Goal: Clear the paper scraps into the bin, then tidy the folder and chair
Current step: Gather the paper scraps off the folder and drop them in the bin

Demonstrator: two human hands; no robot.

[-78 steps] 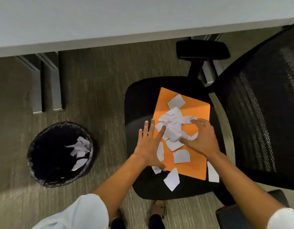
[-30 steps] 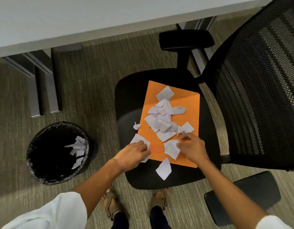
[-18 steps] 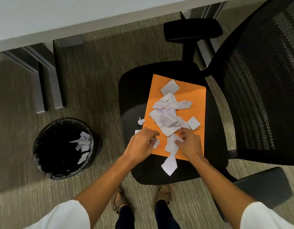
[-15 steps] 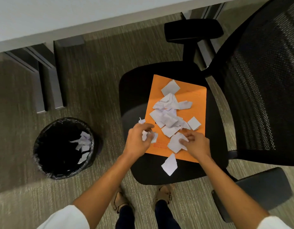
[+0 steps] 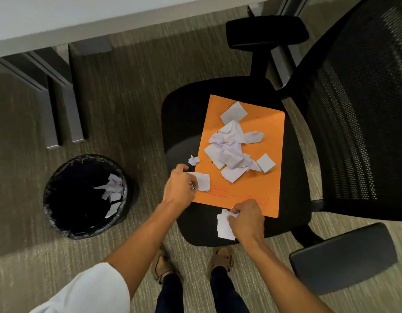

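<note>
An orange folder (image 5: 261, 190) lies on the black chair seat (image 5: 179, 123). A heap of white paper scraps (image 5: 231, 150) covers its middle, and one tiny scrap (image 5: 193, 159) sits on the seat just left of it. My left hand (image 5: 179, 188) is closed on a white scrap at the folder's left edge. My right hand (image 5: 246, 219) pinches white scraps at the seat's front, just below the folder's near edge. The black bin (image 5: 85, 195) stands on the floor to the left, with several scraps inside.
The chair's mesh backrest (image 5: 353, 109) rises at the right, with armrests far (image 5: 266, 32) and near (image 5: 344, 256). A white desk (image 5: 82, 14) runs along the top, its grey legs (image 5: 62, 105) above the bin. My feet stand in front of the chair.
Both hands have closed on scraps. The right hand has drawn back from the folder to the seat's front edge, gathering the loose scrap there. The left hand holds its scrap at the folder's left edge.
</note>
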